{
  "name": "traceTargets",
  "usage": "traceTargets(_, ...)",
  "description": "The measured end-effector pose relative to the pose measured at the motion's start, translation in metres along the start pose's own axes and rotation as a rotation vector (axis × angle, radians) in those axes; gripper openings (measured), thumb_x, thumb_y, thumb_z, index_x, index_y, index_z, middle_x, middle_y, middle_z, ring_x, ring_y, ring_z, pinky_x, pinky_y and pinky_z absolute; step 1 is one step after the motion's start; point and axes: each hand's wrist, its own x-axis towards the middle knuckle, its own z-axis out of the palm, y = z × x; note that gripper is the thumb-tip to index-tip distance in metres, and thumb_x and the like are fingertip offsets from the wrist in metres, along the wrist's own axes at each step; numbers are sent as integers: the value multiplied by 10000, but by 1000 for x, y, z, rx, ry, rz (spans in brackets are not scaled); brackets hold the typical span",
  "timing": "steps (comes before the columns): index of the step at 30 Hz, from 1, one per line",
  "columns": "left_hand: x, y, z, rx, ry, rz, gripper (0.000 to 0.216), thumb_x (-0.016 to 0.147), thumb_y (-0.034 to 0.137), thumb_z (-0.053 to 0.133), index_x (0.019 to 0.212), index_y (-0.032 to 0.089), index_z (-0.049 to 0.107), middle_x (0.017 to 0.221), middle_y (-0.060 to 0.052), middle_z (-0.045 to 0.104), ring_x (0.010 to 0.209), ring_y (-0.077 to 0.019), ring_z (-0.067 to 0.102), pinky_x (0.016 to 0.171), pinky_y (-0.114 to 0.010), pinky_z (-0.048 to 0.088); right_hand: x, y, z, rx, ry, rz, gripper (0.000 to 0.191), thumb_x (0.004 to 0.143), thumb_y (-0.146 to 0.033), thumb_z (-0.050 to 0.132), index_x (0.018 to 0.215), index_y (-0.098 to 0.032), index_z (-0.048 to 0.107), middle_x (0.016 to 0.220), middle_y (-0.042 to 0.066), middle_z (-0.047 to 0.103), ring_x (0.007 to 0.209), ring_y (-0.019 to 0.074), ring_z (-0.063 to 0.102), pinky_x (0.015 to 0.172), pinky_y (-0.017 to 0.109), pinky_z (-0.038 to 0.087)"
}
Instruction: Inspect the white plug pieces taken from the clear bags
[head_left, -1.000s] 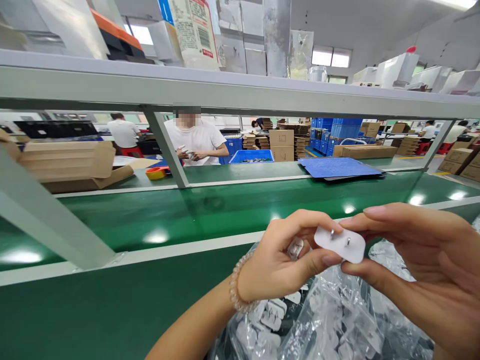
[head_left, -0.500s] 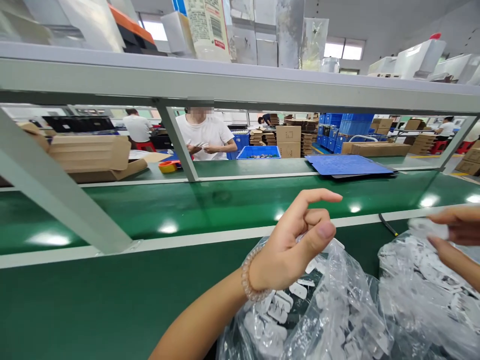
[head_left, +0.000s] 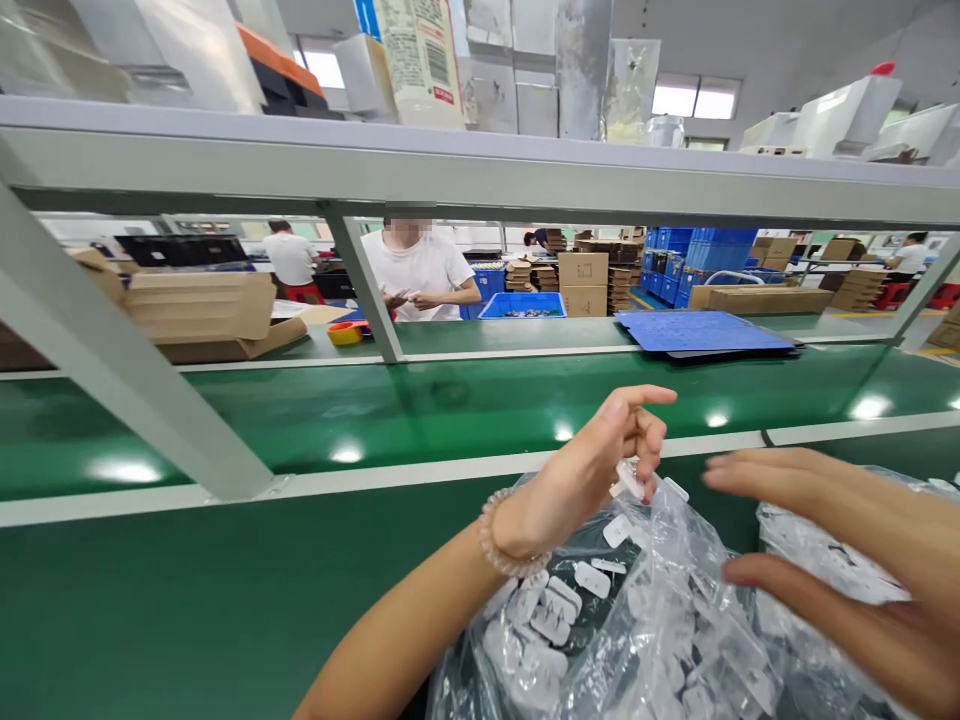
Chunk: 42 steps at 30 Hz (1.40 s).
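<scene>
My left hand [head_left: 592, 470], with a bead bracelet on its wrist, hovers over a clear plastic bag [head_left: 645, 640] full of small white plug parts. Its fingers curl round one white plug part [head_left: 628, 478], while the index finger points out. My right hand [head_left: 840, 540] is at the lower right, fingers stretched out and apart, holding nothing. It is over a second clear bag [head_left: 825, 560] of the same white parts.
A green conveyor belt [head_left: 375, 410] runs across in front of me under a grey metal frame [head_left: 135, 370]. Beyond it are cardboard boxes [head_left: 195, 315], a blue sheet [head_left: 697, 330], a blue bin [head_left: 523, 305] and a person in a white shirt [head_left: 420, 270] at work.
The white plug part held between both hands went right with my right hand, which now returns toward the middle with nothing in it. My left hand has dipped toward the bag and curls on a part.
</scene>
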Motion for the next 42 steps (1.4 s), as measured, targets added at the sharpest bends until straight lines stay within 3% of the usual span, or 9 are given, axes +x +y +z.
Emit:
traceTargets(3,-3,5,5,-134,6,-97,553,808,611,666,1152,184,591,896,-22,489,743,-130,503,665,-241,475,24,-25,27,-190,-145,-176,453,906,-162,585,1354,-185,521,1317,94,608,1153,266,618,911,358,561)
traceTargets(6,-6,9,7,-214,22,-91,482,833,563,647,1129,185,604,902,-27,514,670,-120,513,600,-243,466,39,-24,38,-85,-108,-157,345,912,-79,563,1231,-208,577,1113,67,681,991,192,654,800,290,555)
traceTargets(8,-7,11,7,-225,44,-65,454,831,549,646,1100,184,614,930,-46,539,747,-155,562,651,-261,495,45,-14,38,94,-42,-73,214,872,-165,684,1066,-250,657,901,6,699,774,141,646,683,245,542)
traceTargets(10,-6,12,6,-204,30,-38,420,831,516,661,1080,180,627,990,-65,554,891,-191,587,767,-282,517,48,-2,37,389,55,47,235,759,-238,812,962,-268,697,743,-33,688,645,121,621,604,223,536)
traceTargets(14,-6,12,4,32,-71,150,271,819,294,741,1057,213,640,1066,-47,556,919,-141,574,797,-222,511,55,16,40,964,164,233,373,549,-293,931,869,-267,740,678,-26,710,571,127,656,518,192,548)
traceTargets(18,-8,11,8,197,-100,295,252,790,80,731,999,201,659,967,-38,569,843,-108,568,757,-191,517,58,19,48,1199,152,329,404,453,-436,938,749,-241,743,637,-6,692,477,110,607,442,174,512)
traceTargets(28,-7,10,10,195,-40,347,209,786,62,744,933,198,682,894,-7,590,760,-66,581,670,-130,510,56,16,52,1215,138,325,367,489,-357,949,761,-249,728,654,-31,678,505,78,594,467,141,493)
traceTargets(35,-7,9,9,342,74,461,54,915,210,630,914,197,683,883,-30,641,802,-116,635,757,-209,554,57,5,66,928,438,239,350,617,-388,895,805,-229,647,689,-22,672,585,120,656,525,198,567)
traceTargets(42,-1,9,1,441,148,522,90,927,177,600,903,195,685,862,-8,618,797,-88,607,754,-160,527,56,-8,67,833,513,147,312,704,-111,825,935,-238,658,934,-6,719,880,136,706,757,231,609)
